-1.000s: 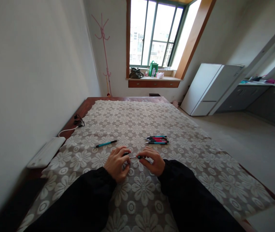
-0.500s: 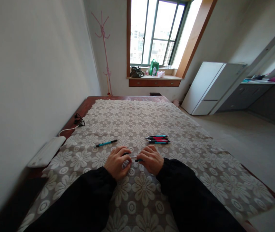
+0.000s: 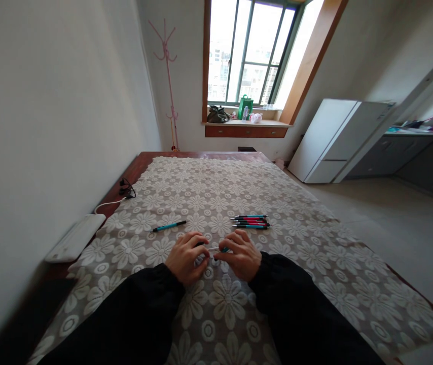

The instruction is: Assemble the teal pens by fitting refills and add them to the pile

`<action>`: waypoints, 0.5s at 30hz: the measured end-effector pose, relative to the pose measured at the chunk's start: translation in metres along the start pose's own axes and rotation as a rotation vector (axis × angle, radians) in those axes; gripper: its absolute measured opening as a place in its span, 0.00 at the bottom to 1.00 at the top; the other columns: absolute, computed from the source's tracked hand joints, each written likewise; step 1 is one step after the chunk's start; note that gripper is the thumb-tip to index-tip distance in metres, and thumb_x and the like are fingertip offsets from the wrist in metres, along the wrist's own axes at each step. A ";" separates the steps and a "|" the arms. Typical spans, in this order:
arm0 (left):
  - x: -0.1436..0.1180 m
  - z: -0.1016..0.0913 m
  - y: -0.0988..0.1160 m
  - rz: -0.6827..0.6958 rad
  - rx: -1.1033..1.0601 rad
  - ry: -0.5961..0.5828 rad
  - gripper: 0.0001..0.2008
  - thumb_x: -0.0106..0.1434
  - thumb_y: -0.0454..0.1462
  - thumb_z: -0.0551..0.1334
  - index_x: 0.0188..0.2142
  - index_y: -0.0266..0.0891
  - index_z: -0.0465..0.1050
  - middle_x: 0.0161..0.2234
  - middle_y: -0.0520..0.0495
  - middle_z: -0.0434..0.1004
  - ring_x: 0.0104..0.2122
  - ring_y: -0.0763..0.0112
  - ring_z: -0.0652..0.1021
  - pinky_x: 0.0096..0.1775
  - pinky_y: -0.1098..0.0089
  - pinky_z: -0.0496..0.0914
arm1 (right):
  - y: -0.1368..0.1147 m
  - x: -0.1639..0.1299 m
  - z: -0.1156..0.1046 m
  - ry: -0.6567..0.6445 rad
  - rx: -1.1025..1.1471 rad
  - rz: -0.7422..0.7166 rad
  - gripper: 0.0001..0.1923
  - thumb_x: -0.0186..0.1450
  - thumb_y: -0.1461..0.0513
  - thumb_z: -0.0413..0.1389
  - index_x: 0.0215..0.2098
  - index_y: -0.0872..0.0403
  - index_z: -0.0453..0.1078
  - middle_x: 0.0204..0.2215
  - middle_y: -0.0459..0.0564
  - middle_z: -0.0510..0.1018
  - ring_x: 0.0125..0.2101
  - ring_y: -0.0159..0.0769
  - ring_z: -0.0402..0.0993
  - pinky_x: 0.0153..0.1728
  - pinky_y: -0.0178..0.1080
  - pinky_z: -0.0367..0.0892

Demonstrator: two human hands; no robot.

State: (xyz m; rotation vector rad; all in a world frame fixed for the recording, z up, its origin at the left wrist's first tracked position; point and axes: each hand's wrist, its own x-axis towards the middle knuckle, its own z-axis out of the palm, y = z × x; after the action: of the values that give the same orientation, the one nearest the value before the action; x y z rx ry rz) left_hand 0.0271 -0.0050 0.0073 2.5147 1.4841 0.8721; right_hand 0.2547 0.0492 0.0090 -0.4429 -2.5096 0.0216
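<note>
I see the big flowered cloth [image 3: 216, 197] reaching far past both hands, with lots of bare room ahead. My left hand [image 3: 184, 257] and right hand [image 3: 241, 255] are curled close together, pinching one small pen [image 3: 218, 249] between them. A bunch of pens [image 3: 250, 221] lies just past my right hand, and a single teal pen [image 3: 169, 226] just past my left.

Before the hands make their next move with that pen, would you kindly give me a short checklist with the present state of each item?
1. Both hands on the pen: ok. The left hand and right hand each grip one end of the teal pen.
2. Pen in one piece: cannot tell; the fingers hide most of it.
3. Pen bundle within reach: ok. The group of pens lies just beyond the right hand.
4. Single pen apart: ok. The lone teal pen lies beyond the left hand, untouched.
5. Flat work surface: ok. The flowered cloth lies smooth.
</note>
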 end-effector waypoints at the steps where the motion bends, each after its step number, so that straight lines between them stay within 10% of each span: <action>1: 0.000 0.000 0.000 0.005 0.001 -0.002 0.03 0.59 0.36 0.65 0.34 0.46 0.77 0.47 0.49 0.79 0.54 0.54 0.72 0.53 0.52 0.68 | 0.000 0.000 0.000 0.005 0.002 -0.001 0.17 0.67 0.69 0.52 0.46 0.44 0.76 0.38 0.48 0.78 0.42 0.42 0.68 0.49 0.50 0.54; 15: 0.000 0.001 -0.005 0.148 -0.016 0.039 0.02 0.65 0.39 0.65 0.35 0.47 0.77 0.45 0.51 0.82 0.52 0.58 0.75 0.52 0.55 0.69 | -0.008 0.004 0.000 0.107 0.337 0.256 0.07 0.71 0.57 0.56 0.41 0.51 0.71 0.31 0.49 0.78 0.32 0.38 0.72 0.37 0.41 0.64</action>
State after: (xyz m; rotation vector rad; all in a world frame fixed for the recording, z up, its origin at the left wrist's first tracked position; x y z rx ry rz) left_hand 0.0239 -0.0027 0.0050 2.6381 1.3086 0.9557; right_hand 0.2489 0.0435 0.0123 -0.6015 -2.2701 0.4991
